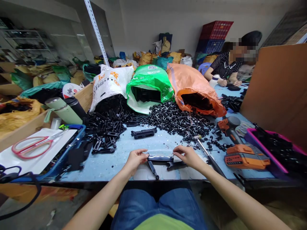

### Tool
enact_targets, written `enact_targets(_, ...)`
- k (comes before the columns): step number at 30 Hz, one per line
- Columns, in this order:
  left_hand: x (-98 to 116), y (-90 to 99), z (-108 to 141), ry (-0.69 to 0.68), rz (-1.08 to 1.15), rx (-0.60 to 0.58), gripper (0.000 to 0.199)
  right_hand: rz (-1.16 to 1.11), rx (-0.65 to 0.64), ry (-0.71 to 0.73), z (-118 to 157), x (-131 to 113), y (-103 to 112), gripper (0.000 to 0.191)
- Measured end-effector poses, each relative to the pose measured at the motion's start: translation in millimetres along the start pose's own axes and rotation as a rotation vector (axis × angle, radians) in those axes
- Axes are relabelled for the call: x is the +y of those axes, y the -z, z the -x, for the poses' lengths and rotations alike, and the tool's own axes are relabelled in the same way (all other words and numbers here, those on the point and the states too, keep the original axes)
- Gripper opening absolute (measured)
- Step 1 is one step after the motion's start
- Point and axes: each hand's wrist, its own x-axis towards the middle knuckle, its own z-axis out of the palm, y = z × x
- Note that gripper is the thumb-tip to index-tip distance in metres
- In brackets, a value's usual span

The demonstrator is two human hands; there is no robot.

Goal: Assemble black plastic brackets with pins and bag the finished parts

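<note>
A glossy black bar (160, 158) lies across the table's near edge between my hands. My left hand (137, 160) pinches its left end between thumb and fingertips. At its right end, my right hand (188, 156) is closed in a pinch around a small bright pin (172, 154), whose head is hidden by the fingers. A black link arm (153, 169) angles down toward me from under my left fingertips. Beneath my right hand lies a dark piece with a forked end (170, 164). Beyond the hands rests a black bracket-like assembly (144, 133).
Behind are a pile of black-headed bolts (177, 118), black link parts (107, 127), and white, green (153, 76) and orange sacks. To the right lie a hammer (208, 155), a cordless drill (244, 155) and a pink-rimmed bin (268, 150). Scissors (33, 147) lie left. A co-worker (224, 68) sits back right.
</note>
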Motion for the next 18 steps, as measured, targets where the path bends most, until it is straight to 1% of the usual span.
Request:
enact_targets(1,-1,-2.5,2,-0.134,-0.118,0.033,0.022,0.027,-0.009,0.013,1,0,-2,0.012)
enact_targets(3,-6,-8.1,7,-0.47,-0.405,0.085,0.019,0.092,-0.023,0.047,2,0,-4,0.013)
enact_targets(5,-15,-12.4,11,-0.776,-0.676,0.122,0.023,0.158,-0.039,0.09,4,-1,-5,0.015)
enact_targets(6,-21,-13.5,12,-0.885,-0.782,0.146,0.025,0.191,-0.047,0.111,5,-3,-5,0.016)
enact_targets(7,-27,-13.7,11,-0.966,-0.867,0.171,0.026,0.221,-0.057,0.132,6,-5,-5,0.017)
enact_targets(9,-37,-11.2,7,-1.071,-0.993,0.199,0.025,0.266,-0.08,0.167,7,-9,-5,0.018)
enact_targets(10,-41,-8.8,4,-1.111,-1.041,0.192,0.025,0.281,-0.094,0.18,8,-11,-6,0.019)
enact_targets(13,-45,-0.7,-3,-1.188,-1.141,0.115,0.027,0.278,-0.114,0.218,13,-8,-13,0.022)
enact_targets(15,-42,2.3,-2,-1.166,-1.18,0.085,0.028,0.232,-0.07,0.246,18,0,-18,0.024)
enact_targets(17,-36,1.2,4,-1.095,-1.216,0.108,0.028,0.174,-0.024,0.28,27,10,-23,0.027)
enact_targets(18,-33,-1.1,8,-1.064,-1.229,0.12,0.029,0.165,-0.02,0.296,32,15,-24,0.03)
